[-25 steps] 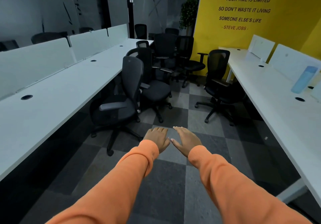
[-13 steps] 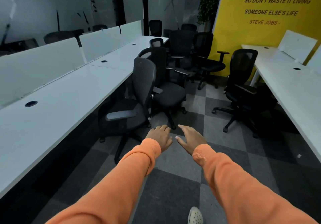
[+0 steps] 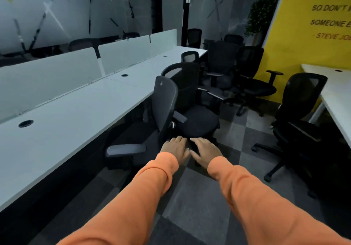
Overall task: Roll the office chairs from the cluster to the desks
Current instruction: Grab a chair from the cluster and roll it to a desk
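Orange knit sleeves point(image 3: 144, 191) are stretching fwd from the bottom edge of the view, w/ the left hand point(image 3: 175, 149) and right hand point(image 3: 206, 150) hovering side by side, palms down, thumbs nearly meeting. Both hands are lying flat w/ fingers straight and close together, gripping nothing; whether the fingertips are touching a chair can't be told. The grey mesh-back office chair w/ pale grey armrests point(image 3: 165, 102) is sitting tucked at the near edge of the long white desk point(image 3: 76, 115), its back facing the aisle, just ahead of the left hand. The black fabric-seat office chair point(image 3: 197, 121) is standing right beside it, w/ the seat's front rim just past both hands. The cluster of black mesh office chairs point(image 3: 245, 73) is crowding the far end of that desk, nr the yellow painted wall point(image 3: 303, 58) and the leafy green potted plant point(image 3: 262, 14). Another black mesh swivel chair point(image 3: 302, 100) is standing apart on the R, beside the corner of the second white desk point(image 3: 334, 92). Frosted white divider panels point(image 3: 47, 77) are running along the long desk's far edge, and a round black cable grommet point(image 3: 26, 123) is sitting in its top nr the L end. Grey chequered carpet tiles point(image 3: 199, 197) are covering the floor.
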Demonstrator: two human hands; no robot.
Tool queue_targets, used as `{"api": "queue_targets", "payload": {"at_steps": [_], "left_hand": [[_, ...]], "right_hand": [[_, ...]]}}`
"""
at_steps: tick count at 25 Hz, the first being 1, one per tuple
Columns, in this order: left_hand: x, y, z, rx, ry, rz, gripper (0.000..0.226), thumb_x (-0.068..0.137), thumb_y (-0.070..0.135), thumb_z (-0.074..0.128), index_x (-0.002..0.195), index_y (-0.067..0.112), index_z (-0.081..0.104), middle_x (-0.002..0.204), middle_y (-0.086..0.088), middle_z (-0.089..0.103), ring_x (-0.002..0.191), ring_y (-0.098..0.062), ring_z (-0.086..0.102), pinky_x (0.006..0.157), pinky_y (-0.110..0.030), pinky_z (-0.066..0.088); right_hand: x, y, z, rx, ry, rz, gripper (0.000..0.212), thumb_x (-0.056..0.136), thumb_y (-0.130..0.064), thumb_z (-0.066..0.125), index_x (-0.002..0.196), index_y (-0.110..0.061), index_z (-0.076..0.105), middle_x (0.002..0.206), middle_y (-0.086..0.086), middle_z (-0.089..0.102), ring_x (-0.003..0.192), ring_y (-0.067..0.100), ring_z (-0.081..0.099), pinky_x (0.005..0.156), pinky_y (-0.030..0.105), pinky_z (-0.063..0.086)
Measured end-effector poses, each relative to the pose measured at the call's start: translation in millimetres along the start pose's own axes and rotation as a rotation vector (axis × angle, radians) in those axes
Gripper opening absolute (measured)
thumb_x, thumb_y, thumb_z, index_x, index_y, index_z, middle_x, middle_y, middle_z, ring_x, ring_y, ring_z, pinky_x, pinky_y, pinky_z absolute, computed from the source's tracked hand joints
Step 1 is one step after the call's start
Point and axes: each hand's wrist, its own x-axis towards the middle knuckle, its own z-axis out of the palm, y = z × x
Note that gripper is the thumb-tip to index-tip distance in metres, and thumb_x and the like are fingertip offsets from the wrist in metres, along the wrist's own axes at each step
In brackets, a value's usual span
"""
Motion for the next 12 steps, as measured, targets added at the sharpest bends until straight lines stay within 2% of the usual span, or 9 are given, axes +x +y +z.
{"api": "queue_targets", "payload": {"at_steps": [4,8,12], "left_hand": [[45.7,-15.6,13.0,0.033,-0.111,-0.1,0.053,0.096,0.035,0.044,0.144,0.014,0.038,0.145,-0.006,0.043,0.13,-0.026,0.044,0.102,-0.042,0.041],[106.3,-50.7,14.4,-0.017,-0.066,-0.151,0.055,0.094,0.032,0.047,0.145,0.014,0.036,0.149,-0.005,0.04,0.134,-0.025,0.04,0.105,-0.041,0.039],[183.9,-96.4,22.7,0.013,-0.054,-0.214,0.074,0.097,0.034,0.048,0.156,0.01,0.011,0.164,-0.009,0.002,0.151,-0.024,0.001,0.121,-0.044,0.018]], "right_hand": [[55.9,23.5,3.3,-0.026,-0.053,-0.045,0.054,0.095,-0.045,0.051,0.143,-0.019,0.043,0.143,-0.003,0.048,0.131,0.015,0.043,0.107,0.031,0.036],[128.6,37.3,14.0,-0.01,-0.049,-0.091,0.053,0.095,-0.044,0.053,0.142,-0.021,0.044,0.143,-0.006,0.048,0.132,0.013,0.043,0.107,0.032,0.037],[215.5,42.2,30.9,-0.021,-0.082,-0.136,0.055,0.092,-0.043,0.056,0.142,-0.022,0.044,0.144,-0.007,0.047,0.133,0.013,0.043,0.108,0.032,0.037]]}}
